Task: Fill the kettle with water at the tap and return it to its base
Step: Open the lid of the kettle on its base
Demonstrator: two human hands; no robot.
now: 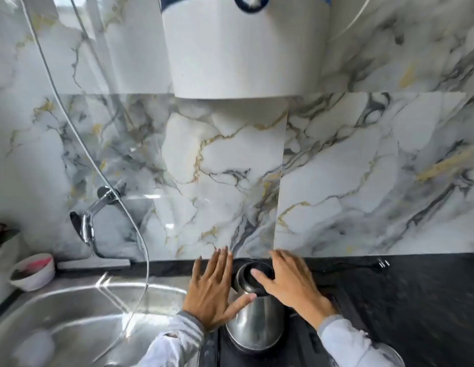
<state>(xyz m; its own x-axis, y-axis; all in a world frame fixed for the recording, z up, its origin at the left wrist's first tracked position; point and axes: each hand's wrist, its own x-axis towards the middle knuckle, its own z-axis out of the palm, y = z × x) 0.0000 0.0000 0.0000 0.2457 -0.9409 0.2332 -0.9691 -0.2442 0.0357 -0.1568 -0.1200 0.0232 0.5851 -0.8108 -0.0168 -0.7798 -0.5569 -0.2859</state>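
A stainless steel kettle (257, 321) with a black lid stands on the dark counter, just right of the sink. My left hand (213, 290) hovers flat at the kettle's left side, fingers spread, the thumb touching the steel near the top. My right hand (288, 282) lies over the kettle's right side with the thumb on the black lid (253, 276). Neither hand grips anything. The chrome tap (89, 221) juts from the marble wall at the left, above the steel sink (71, 319). The kettle's base is hidden under it.
A white water purifier (243, 49) hangs on the wall above the kettle. A thin tube (140, 234) runs down into the sink. A small white bowl (32, 271) sits at the sink's far left. A black plug (382, 263) lies on the counter (415, 300) at right.
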